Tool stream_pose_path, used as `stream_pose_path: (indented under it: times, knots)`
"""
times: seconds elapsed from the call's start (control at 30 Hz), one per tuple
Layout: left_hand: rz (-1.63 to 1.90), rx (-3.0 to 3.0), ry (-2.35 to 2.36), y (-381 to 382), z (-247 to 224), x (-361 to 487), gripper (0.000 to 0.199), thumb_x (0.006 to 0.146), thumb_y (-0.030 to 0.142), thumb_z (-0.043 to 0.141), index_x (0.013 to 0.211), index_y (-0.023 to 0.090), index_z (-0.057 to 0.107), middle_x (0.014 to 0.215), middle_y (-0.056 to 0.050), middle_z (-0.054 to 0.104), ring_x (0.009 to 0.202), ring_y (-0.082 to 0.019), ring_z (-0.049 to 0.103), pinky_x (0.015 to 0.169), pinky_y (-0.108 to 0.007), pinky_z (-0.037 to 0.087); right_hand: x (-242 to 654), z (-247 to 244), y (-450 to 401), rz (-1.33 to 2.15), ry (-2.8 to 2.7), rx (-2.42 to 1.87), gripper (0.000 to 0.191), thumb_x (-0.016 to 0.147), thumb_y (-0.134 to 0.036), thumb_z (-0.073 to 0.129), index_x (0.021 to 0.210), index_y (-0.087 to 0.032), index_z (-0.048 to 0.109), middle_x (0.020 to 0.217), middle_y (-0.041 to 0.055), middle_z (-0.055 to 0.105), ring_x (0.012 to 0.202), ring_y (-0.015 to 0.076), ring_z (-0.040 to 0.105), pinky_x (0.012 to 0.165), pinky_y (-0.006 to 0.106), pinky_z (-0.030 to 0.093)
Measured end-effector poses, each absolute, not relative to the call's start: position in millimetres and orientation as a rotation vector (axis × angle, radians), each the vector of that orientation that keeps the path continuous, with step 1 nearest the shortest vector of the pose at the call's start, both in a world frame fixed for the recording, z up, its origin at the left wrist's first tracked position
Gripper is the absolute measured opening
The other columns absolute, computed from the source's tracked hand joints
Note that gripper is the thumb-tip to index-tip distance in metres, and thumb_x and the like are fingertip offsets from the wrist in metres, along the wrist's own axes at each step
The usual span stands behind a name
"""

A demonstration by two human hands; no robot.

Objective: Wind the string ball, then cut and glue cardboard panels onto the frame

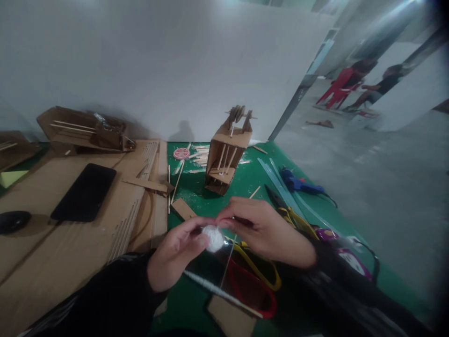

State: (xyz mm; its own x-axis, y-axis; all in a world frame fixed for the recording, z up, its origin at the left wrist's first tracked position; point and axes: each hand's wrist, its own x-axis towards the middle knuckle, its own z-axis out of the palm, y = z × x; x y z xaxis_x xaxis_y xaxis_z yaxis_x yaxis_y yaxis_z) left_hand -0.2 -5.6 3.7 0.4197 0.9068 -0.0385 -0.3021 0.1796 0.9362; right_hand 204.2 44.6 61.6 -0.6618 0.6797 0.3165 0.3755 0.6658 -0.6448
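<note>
My left hand (175,250) is closed around a small white, roundish wad (213,238), whose material I cannot make out; it could be fibre or thread. My right hand (250,224) pinches at the wad's upper edge, thumb and fingertips pressed together and touching the left fingertips. Whatever lies between those right fingertips is too small to see. Beneath the hands are scissors with red and yellow handles (250,290). A thin stick wrapped in pale material (210,284) lies across the green table (191,304) close to me.
A cardboard frame with sticks and discs (229,154) stands ahead. Rightward lie yellow-handled pliers (298,220), clear glue sticks (280,182) and a blue glue gun (301,182). On the left are cardboard sheets (31,252), a black phone (84,192) and another cardboard structure (80,128). People sit far right.
</note>
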Motion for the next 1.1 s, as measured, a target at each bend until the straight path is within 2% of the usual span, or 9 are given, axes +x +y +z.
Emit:
stream_pose_path:
  times: [0.17,0.3,0.4,0.53,0.7,0.8,0.93,1.03,1.1]
  knots:
    - [1.068,0.946,0.658,-4.8,0.1,-0.5,0.022,0.089,0.032,0.065,0.108,0.022,0.062,0.095,-0.003,0.060,0.083,-0.013,0.056,0.074,-0.022,0.042,199.4,49.3,54.8,0.791,-2.247,-0.800,0.018,0.095,-0.027,0.059,0.086,-0.016,0.070,0.077,0.0042,0.067,0.068,0.0132,0.059,0.063,0.023,0.044]
    - [1.089,0.957,0.695,-6.2,-4.0,1.5,0.022,0.090,0.033,0.063,0.109,0.020,0.064,0.098,-0.005,0.062,0.086,-0.015,0.057,0.077,-0.024,0.044,194.0,36.3,54.1,0.838,-2.167,-0.899,0.020,0.095,-0.028,0.057,0.086,-0.016,0.071,0.078,0.0038,0.068,0.069,0.0132,0.060,0.063,0.023,0.045]
    - [1.072,0.943,0.676,-6.4,-4.6,4.9,0.030,0.084,0.030,0.072,0.111,0.021,0.062,0.099,-0.006,0.065,0.089,-0.016,0.060,0.078,-0.025,0.046,190.7,30.2,52.1,0.793,-2.153,-0.943,0.019,0.095,-0.025,0.056,0.088,-0.017,0.072,0.079,0.0044,0.069,0.071,0.0143,0.062,0.065,0.024,0.046]
    - [1.089,0.902,0.724,-4.3,-2.2,6.9,0.037,0.075,0.024,0.080,0.108,0.022,0.061,0.098,-0.003,0.067,0.087,-0.013,0.063,0.076,-0.020,0.048,189.0,25.8,50.0,0.778,-2.142,-0.981,0.017,0.094,-0.023,0.057,0.089,-0.017,0.072,0.079,0.0048,0.069,0.073,0.0150,0.062,0.065,0.024,0.045]
    - [1.173,0.989,0.841,-3.3,0.5,6.6,0.034,0.081,0.029,0.075,0.110,0.019,0.061,0.100,-0.005,0.068,0.093,-0.016,0.067,0.083,-0.023,0.051,185.4,18.3,45.0,0.860,-2.156,-0.985,0.016,0.091,-0.017,0.058,0.080,-0.015,0.069,0.072,0.0024,0.064,0.066,0.0131,0.058,0.062,0.023,0.042]
    - [1.217,0.996,0.901,-4.1,1.9,8.2,0.040,0.081,0.032,0.073,0.116,0.019,0.058,0.105,-0.007,0.068,0.091,-0.017,0.068,0.083,-0.026,0.053,181.7,12.9,39.1,0.844,-2.162,-0.990,0.021,0.091,-0.012,0.054,0.072,-0.015,0.064,0.066,0.0003,0.058,0.062,0.0119,0.054,0.059,0.023,0.038]
    - [1.248,1.067,1.004,-4.0,1.5,8.4,0.050,0.083,0.037,0.071,0.127,0.019,0.056,0.106,-0.007,0.066,0.083,-0.016,0.067,0.078,-0.027,0.053,179.8,10.4,26.5,0.788,-2.264,-1.013,0.018,0.091,-0.012,0.052,0.078,-0.015,0.064,0.072,0.0027,0.058,0.065,0.0132,0.053,0.061,0.023,0.039]
    - [1.225,1.159,1.079,-3.9,-2.0,6.7,0.044,0.086,0.038,0.066,0.125,0.019,0.058,0.101,-0.007,0.068,0.094,-0.020,0.064,0.081,-0.027,0.050,180.2,16.2,15.0,0.796,-2.383,-0.986,0.016,0.092,-0.012,0.049,0.087,-0.016,0.064,0.081,0.0047,0.061,0.069,0.0136,0.055,0.063,0.023,0.040]
    - [1.209,1.209,1.111,-4.2,-4.5,6.2,0.041,0.088,0.037,0.064,0.124,0.019,0.058,0.108,-0.008,0.067,0.103,-0.022,0.062,0.087,-0.029,0.048,180.8,23.8,8.7,0.774,-2.469,-0.952,0.014,0.091,-0.011,0.050,0.084,-0.017,0.061,0.080,0.0032,0.060,0.067,0.0125,0.053,0.059,0.022,0.037]
